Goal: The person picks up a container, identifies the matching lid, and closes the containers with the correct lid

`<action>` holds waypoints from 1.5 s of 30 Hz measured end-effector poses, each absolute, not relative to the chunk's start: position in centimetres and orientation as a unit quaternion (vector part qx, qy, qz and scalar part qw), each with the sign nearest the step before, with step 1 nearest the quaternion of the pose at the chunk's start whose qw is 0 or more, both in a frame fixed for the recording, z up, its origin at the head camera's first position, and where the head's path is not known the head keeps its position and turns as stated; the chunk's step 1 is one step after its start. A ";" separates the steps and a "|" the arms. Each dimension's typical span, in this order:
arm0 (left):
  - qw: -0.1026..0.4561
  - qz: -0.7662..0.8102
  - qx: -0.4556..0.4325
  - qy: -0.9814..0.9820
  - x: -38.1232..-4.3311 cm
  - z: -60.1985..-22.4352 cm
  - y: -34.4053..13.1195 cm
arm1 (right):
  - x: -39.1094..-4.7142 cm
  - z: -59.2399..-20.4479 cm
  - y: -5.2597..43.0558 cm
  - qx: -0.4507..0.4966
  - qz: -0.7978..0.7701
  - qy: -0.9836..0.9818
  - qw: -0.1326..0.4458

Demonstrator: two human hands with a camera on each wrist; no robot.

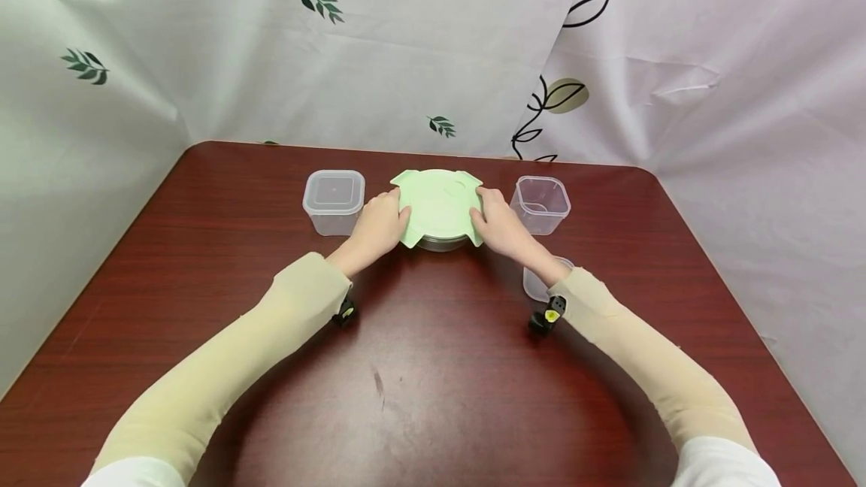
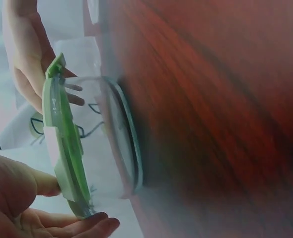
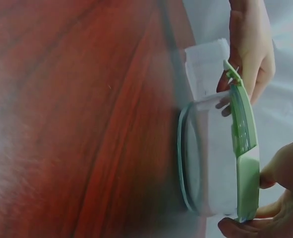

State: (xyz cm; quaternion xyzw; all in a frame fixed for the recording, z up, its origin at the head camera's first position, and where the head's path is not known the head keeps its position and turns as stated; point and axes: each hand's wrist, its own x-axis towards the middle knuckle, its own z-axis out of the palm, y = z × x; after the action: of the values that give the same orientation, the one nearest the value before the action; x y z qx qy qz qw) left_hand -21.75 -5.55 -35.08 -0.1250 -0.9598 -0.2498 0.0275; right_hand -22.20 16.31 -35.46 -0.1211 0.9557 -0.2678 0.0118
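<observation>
A pale green lid [image 1: 440, 205] with flaps standing outward sits over a clear round glass container [image 3: 216, 163] at the far middle of the table. My left hand [image 1: 379, 224] grips the lid's left side, thumb at its top edge and fingers curled under the rim. On the opposite side my right hand [image 1: 501, 225] holds the lid the same way. Both wrist views show the lid [image 2: 62, 134] at the container's top. The glass base rests on the table, and its wall is mostly hidden under the lid in the head view.
To the left of my left hand stands a lidded clear plastic box [image 1: 334, 198]. An uncovered plastic box [image 1: 541, 207] stands beside my right hand. A clear flat lid [image 1: 537, 285] lies partly under my right wrist on the dark red wooden table [image 1: 433, 374]. Patterned white cloth [image 1: 379, 58] hangs behind.
</observation>
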 end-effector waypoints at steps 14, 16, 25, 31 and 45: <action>0.016 -0.213 -0.127 -0.969 -19.8 -34.2 -6.0 | -19.9 -35.2 16.4 -0.146 -0.241 0.959 0.027; 0.015 -0.209 -0.120 -0.970 -19.7 -34.1 -6.0 | -19.8 -35.1 16.6 -0.150 -0.246 0.957 0.031; 0.089 -0.178 -0.214 -0.956 -20.1 -33.9 -5.9 | -21.2 -34.2 17.8 -0.147 -0.257 0.955 0.014; 0.057 -0.141 -0.307 -0.939 -21.4 -34.2 -5.1 | -22.7 -34.0 18.1 -0.143 -0.267 0.953 -0.022; -0.016 -0.130 -0.360 -0.924 -22.3 -36.2 -4.6 | -25.7 -34.8 17.6 -0.165 -0.266 0.949 -0.036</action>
State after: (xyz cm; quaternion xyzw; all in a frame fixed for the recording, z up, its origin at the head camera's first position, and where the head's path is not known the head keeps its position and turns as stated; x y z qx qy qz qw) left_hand -22.31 -4.56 -36.15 -0.3601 -0.9237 -0.1297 -0.0164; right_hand -25.71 17.61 -34.77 -0.1649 0.9490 -0.2664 -0.0360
